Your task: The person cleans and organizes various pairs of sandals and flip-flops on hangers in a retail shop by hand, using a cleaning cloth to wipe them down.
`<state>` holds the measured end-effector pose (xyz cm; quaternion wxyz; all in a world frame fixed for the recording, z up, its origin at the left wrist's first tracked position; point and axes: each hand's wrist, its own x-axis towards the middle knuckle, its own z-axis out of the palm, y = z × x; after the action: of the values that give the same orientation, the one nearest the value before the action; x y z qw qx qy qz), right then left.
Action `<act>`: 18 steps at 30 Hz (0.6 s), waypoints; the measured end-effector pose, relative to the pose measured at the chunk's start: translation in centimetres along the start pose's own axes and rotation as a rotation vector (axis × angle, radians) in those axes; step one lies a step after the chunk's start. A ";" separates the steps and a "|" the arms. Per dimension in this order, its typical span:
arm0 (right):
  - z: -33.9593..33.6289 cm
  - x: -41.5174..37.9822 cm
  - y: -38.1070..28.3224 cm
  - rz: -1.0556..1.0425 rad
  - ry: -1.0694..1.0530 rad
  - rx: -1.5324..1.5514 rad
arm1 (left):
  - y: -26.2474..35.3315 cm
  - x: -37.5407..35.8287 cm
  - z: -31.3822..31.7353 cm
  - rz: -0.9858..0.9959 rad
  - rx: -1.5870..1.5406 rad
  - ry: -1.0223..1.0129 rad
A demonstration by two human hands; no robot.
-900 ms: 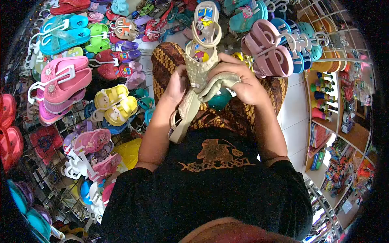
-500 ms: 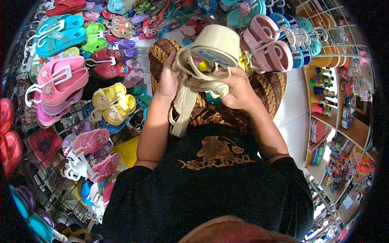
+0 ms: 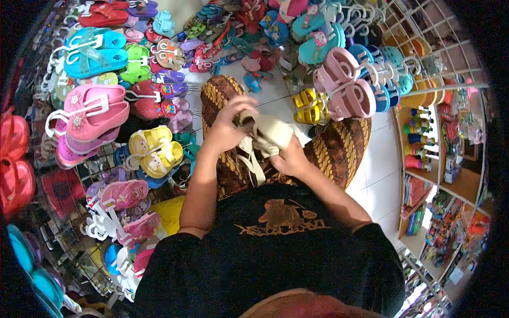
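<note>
A pair of cream heeled sandals [image 3: 274, 132] is over my lap, their straps hanging toward my shirt. My right hand [image 3: 292, 158] grips the sandals from the right, its thumb against the cream sole. On the other side, my left hand [image 3: 229, 127] is beside the strap end of the sandals. Its fingers are smeared by motion, so I cannot make out whether they hold the straps. Brown patterned trousers [image 3: 335, 152] cover my knees beneath.
Pink sandals [image 3: 344, 87] hang on a rack at right, above yellow sandals [image 3: 309, 106]. Pink shoes [image 3: 98, 108] and yellow clogs [image 3: 155, 151] hang on the left grid. Several children's shoes lie on the white tiles ahead. Shelves [image 3: 457, 183] stand at far right.
The sandals have come down closer to my lap and turned, so the label inside no longer shows. My left hand has shifted to the top of the straps, and my right hand is lower.
</note>
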<state>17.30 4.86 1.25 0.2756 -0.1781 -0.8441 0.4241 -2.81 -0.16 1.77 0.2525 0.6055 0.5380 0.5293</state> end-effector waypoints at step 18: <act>-13.6 -1.1 -0.1 0.200 -0.437 0.518 | 2.8 1.2 1.7 -0.390 0.562 -0.290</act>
<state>26.55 12.67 7.64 0.0815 -0.0892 -0.7260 0.6770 -0.40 0.60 4.12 0.2461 0.6061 0.7263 0.2113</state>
